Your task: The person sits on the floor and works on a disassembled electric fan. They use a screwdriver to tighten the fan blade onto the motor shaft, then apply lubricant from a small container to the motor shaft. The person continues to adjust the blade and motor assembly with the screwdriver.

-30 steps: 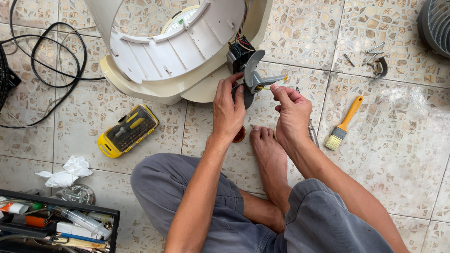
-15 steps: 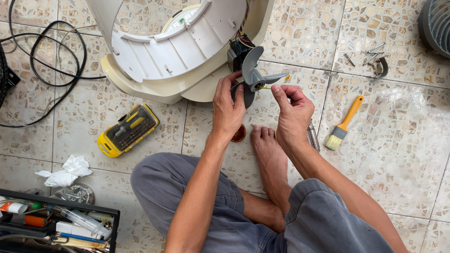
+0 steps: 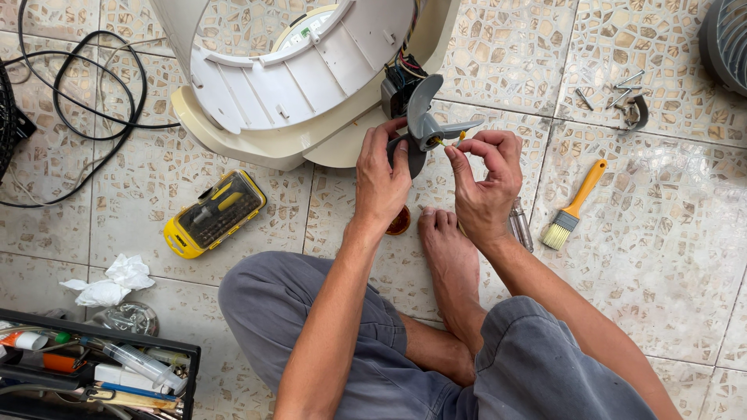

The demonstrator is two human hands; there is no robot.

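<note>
This looks like a home floor turned into a makeshift repair spot rather than a fitted workshop; the floor (image 3: 646, 257) is polished terrazzo tile with grout lines, and the person sits on it barefoot and cross-legged; a cream plastic appliance housing (image 3: 280, 85) lies opened on its side with wires showing; around it lie a yellow screwdriver-bit case (image 3: 215, 212), a small brush with a yellow handle (image 3: 573, 206), loose screws (image 3: 615, 92), a black cable (image 3: 70, 109), crumpled tissue (image 3: 109, 281), and a black toolbox (image 3: 93, 373) packed with tubes and tools.
</note>
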